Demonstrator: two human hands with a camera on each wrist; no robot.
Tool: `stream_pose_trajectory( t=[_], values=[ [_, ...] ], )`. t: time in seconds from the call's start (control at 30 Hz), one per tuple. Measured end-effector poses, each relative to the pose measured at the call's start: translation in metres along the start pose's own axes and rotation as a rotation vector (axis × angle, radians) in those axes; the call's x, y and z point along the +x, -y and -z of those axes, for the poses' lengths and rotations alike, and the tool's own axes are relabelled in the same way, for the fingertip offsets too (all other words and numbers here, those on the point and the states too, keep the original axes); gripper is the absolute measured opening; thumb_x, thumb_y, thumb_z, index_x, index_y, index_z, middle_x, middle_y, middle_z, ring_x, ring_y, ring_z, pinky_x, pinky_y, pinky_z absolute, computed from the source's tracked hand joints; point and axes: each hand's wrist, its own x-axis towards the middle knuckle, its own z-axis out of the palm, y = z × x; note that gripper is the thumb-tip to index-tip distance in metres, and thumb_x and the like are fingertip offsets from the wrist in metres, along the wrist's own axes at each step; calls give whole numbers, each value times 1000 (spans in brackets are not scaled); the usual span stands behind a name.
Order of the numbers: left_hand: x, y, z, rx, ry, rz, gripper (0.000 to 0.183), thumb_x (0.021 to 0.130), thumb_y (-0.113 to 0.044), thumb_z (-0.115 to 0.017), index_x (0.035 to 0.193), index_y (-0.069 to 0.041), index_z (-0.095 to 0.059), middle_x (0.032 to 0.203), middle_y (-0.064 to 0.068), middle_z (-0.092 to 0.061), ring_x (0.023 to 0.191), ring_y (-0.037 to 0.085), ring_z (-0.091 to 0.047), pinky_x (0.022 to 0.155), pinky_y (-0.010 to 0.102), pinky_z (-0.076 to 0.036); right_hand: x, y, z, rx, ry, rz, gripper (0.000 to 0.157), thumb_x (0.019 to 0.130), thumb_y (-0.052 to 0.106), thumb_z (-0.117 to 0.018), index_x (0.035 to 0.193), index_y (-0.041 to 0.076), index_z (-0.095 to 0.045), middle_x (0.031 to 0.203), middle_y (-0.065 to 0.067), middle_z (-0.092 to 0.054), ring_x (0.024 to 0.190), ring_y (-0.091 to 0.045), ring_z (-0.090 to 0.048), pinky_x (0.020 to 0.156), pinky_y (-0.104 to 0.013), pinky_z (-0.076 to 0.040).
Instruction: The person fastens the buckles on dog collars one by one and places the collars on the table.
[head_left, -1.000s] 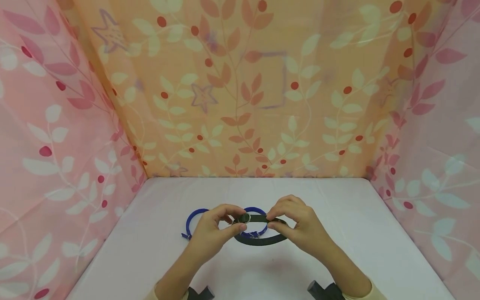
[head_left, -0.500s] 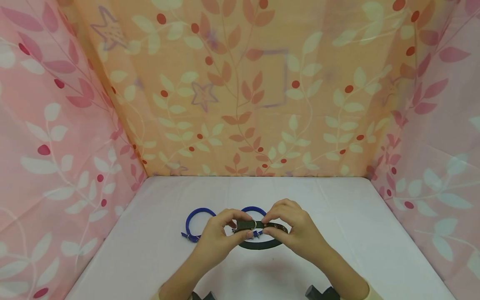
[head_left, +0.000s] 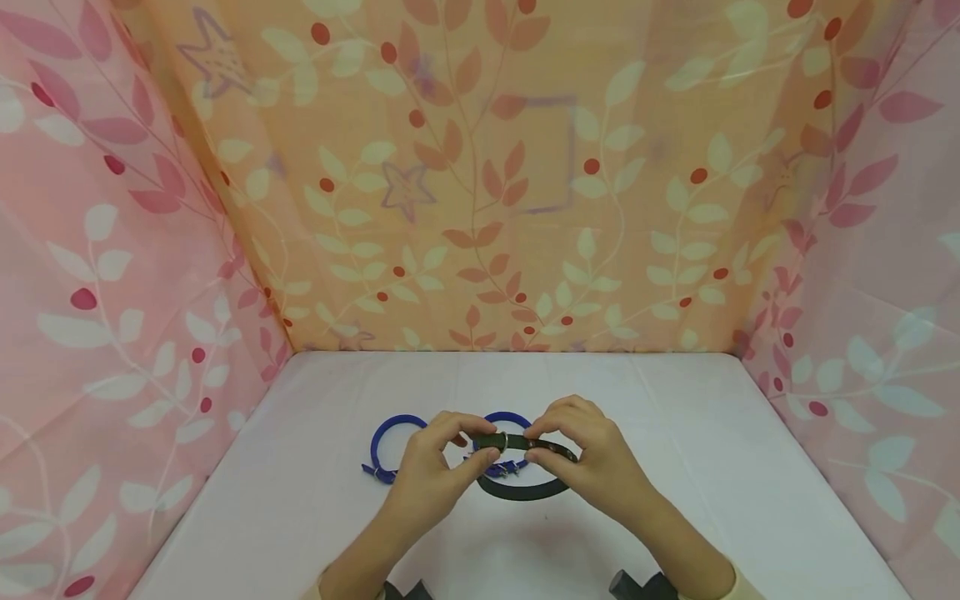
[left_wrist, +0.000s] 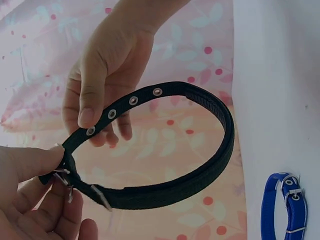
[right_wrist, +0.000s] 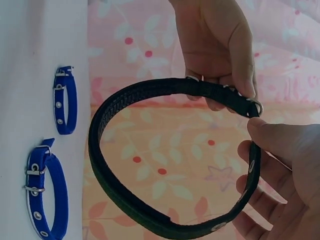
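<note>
A dark green-black pet collar [head_left: 525, 492] is bent into a loop between my two hands above the white table. My left hand [head_left: 431, 467] pinches it by the buckle end between thumb and fingers. The right hand [head_left: 592, 442] pinches the strap on the side with metal eyelets [left_wrist: 133, 101]. Between the two sets of fingertips, a metal D-ring [right_wrist: 257, 107] shows on the band. In the left wrist view, the strap runs into the buckle [left_wrist: 62, 177], which the left fingers partly cover.
Two blue collars lie buckled on the white table [head_left: 637, 383]: one [head_left: 378, 442] left of my left hand, the other [head_left: 506, 416] behind the dark collar. Floral cloth walls [head_left: 472, 167] enclose the table at the back and both sides.
Both hands have come a little closer together and slightly lower. The D-ring now stands clear of the left fingertips, and a stretch of eyelets shows beside the right fingers.
</note>
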Motion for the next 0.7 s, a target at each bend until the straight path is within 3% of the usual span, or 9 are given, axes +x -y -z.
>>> stream_pose_trajectory(
  t=[0.13,0.33,0.7],
  values=[
    [0,4,-4,12,-45,-26,32,84,-18,-86,105,-38,-72,97,-24,-69,99,7,-62,88,33,-52,-1,2,-5,18,-20,33,33,82,17,-88,111,23,-73,108,13,-69,109,-10,-61,95,-26,-50],
    [-1,9,-11,12,-39,-76,30,82,-20,-87,106,-34,-74,96,-24,-68,95,6,-64,86,33,-55,-2,5,-13,22,-62,111,37,81,15,-88,113,20,-72,110,10,-70,109,-13,-62,98,-26,-48],
    [-4,3,-13,-14,-22,-77,30,81,-17,-87,104,-34,-76,94,-22,-69,93,8,-63,85,29,-53,-4,8,-15,-2,-55,107,33,83,15,-86,111,22,-70,107,12,-68,108,-11,-61,99,-31,-45]
  ],
)
